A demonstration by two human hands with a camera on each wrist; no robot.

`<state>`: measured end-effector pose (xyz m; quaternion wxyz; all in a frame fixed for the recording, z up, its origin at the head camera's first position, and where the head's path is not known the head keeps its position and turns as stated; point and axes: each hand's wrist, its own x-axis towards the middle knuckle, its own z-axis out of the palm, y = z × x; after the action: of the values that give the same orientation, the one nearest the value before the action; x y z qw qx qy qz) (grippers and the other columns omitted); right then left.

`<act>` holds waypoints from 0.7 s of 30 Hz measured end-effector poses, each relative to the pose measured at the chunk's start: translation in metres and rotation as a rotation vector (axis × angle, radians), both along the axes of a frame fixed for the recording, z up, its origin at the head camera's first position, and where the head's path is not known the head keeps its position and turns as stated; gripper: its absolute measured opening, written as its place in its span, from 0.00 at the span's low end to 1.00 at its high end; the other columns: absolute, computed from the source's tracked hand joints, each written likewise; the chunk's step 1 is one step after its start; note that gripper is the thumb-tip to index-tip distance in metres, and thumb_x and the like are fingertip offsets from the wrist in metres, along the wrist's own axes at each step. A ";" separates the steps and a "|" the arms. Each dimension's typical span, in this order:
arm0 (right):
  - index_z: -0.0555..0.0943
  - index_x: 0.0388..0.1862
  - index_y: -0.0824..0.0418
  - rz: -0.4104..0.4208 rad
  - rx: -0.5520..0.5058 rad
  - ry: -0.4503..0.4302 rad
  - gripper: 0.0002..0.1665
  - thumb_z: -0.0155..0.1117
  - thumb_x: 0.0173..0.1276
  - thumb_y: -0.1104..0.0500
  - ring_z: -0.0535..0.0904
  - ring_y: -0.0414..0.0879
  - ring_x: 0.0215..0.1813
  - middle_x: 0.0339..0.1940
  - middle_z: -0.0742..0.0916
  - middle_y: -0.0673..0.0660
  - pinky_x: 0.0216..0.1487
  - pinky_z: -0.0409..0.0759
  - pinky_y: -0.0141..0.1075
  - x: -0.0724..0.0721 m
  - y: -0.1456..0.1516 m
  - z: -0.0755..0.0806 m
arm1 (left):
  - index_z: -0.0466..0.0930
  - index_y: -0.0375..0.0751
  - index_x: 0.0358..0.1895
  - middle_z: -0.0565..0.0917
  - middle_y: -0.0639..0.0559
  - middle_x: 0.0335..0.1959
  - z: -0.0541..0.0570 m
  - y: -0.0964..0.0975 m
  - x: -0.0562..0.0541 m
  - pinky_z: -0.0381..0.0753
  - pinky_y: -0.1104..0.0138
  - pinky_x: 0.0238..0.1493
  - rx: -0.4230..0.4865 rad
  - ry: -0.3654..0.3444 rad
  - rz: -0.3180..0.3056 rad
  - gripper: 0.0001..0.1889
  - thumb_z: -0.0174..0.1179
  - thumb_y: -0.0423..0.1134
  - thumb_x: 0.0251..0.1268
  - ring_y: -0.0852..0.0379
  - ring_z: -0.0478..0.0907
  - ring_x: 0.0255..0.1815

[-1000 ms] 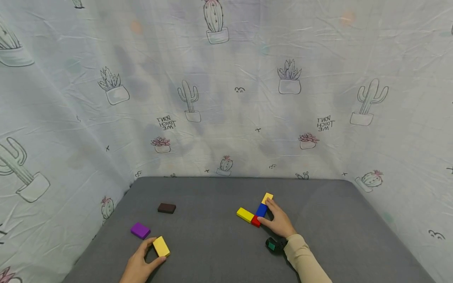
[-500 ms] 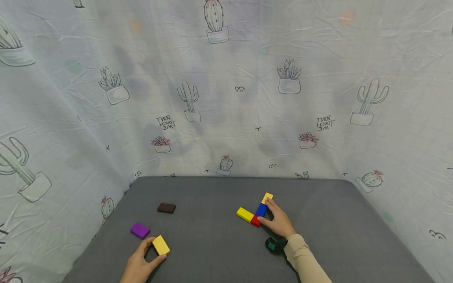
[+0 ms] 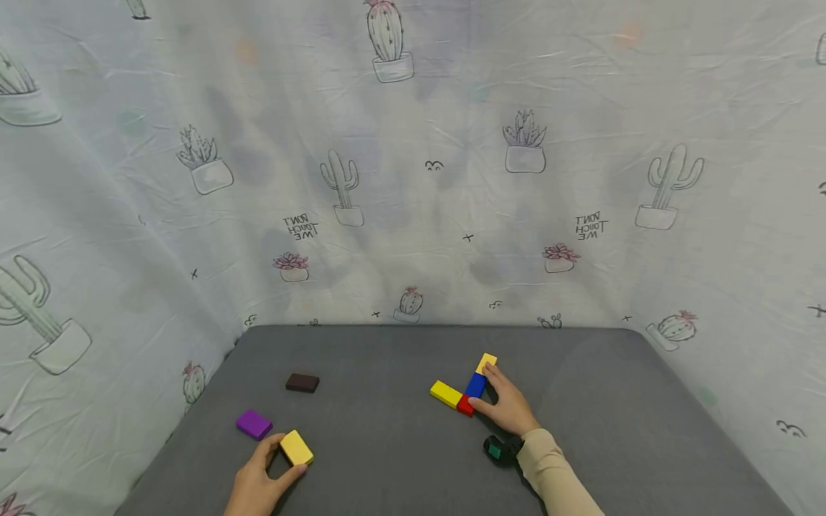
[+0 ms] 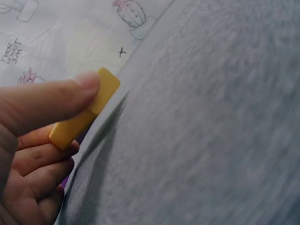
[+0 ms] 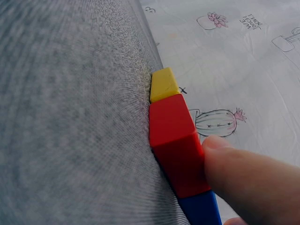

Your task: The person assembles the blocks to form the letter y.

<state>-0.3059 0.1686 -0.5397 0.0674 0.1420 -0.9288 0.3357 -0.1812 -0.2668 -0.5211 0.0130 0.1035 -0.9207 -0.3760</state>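
Observation:
My left hand [image 3: 261, 474] pinches a yellow block [image 3: 297, 448] between thumb and fingers at the near left. In the left wrist view the thumb [image 4: 70, 99] lies on one face of that block and the fingers are behind it. At the right, a blue block [image 3: 475, 385] joins a red block [image 3: 465, 405] to a pale yellow one [image 3: 487, 362]. Another yellow block [image 3: 446, 393] extends leftward from the red one. My right hand [image 3: 512, 407] rests against this L shape, thumb at the red block, fingertips at the pale yellow one.
A purple block [image 3: 254, 424] lies just beyond my left hand. Farther back sits a dark brown block [image 3: 302, 383]. A black device [image 3: 502, 450] with a green patch is at my right wrist. A cactus-print sheet [image 3: 413, 215] surrounds the grey table [image 3: 374, 459].
My left hand and its yellow block have shifted very slightly to the right, away from the purple block. My right hand and the L of blocks keep their places; the head view tilts a little.

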 end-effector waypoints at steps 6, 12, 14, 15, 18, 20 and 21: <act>0.61 0.72 0.66 0.002 -0.006 -0.002 0.49 0.65 0.61 0.40 0.60 0.64 0.72 0.73 0.64 0.65 0.68 0.61 0.60 0.001 -0.001 0.002 | 0.66 0.32 0.61 0.75 0.32 0.56 -0.003 0.005 0.000 0.75 0.51 0.58 0.024 0.022 -0.021 0.48 0.70 0.63 0.41 0.32 0.72 0.58; 0.61 0.72 0.66 0.001 -0.015 -0.005 0.49 0.65 0.61 0.42 0.60 0.64 0.72 0.74 0.64 0.65 0.68 0.61 0.60 0.003 -0.002 0.004 | 0.67 0.34 0.61 0.76 0.33 0.56 -0.002 0.013 -0.001 0.76 0.53 0.58 0.032 0.036 -0.030 0.45 0.72 0.59 0.42 0.34 0.73 0.59; 0.61 0.72 0.66 -0.002 -0.012 -0.003 0.48 0.65 0.61 0.42 0.60 0.64 0.72 0.73 0.64 0.65 0.68 0.61 0.59 0.003 -0.002 0.004 | 0.67 0.33 0.60 0.76 0.32 0.56 -0.001 0.015 -0.002 0.76 0.53 0.58 0.035 0.035 -0.037 0.44 0.72 0.58 0.43 0.34 0.73 0.59; 0.61 0.72 0.66 -0.004 -0.010 -0.002 0.49 0.65 0.61 0.42 0.60 0.64 0.72 0.73 0.64 0.65 0.68 0.61 0.60 0.003 -0.002 0.004 | 0.67 0.34 0.61 0.76 0.32 0.56 -0.001 0.016 -0.002 0.76 0.53 0.58 0.039 0.034 -0.038 0.44 0.72 0.58 0.43 0.34 0.73 0.59; 0.61 0.72 0.66 -0.003 -0.011 0.000 0.49 0.65 0.61 0.41 0.60 0.64 0.72 0.74 0.64 0.65 0.68 0.61 0.60 0.003 -0.002 0.004 | 0.67 0.33 0.61 0.75 0.30 0.58 -0.001 0.020 -0.004 0.76 0.53 0.59 0.057 0.037 -0.032 0.44 0.72 0.57 0.44 0.33 0.72 0.60; 0.61 0.72 0.66 0.001 -0.015 -0.004 0.49 0.65 0.61 0.41 0.60 0.64 0.72 0.74 0.63 0.65 0.68 0.60 0.60 0.003 -0.002 0.005 | 0.67 0.32 0.62 0.74 0.30 0.59 -0.001 0.022 -0.007 0.75 0.53 0.59 0.074 0.038 -0.029 0.44 0.71 0.57 0.45 0.33 0.70 0.61; 0.61 0.72 0.66 0.001 -0.016 -0.005 0.49 0.65 0.61 0.41 0.60 0.64 0.72 0.74 0.63 0.65 0.68 0.60 0.60 0.003 -0.001 0.005 | 0.67 0.32 0.62 0.73 0.30 0.60 -0.002 0.024 -0.009 0.75 0.53 0.60 0.089 0.040 -0.030 0.44 0.71 0.58 0.45 0.33 0.70 0.62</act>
<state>-0.3029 0.1671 -0.5343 0.0660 0.1409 -0.9262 0.3434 -0.1903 -0.2430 -0.5227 0.0210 0.0829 -0.9041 -0.4186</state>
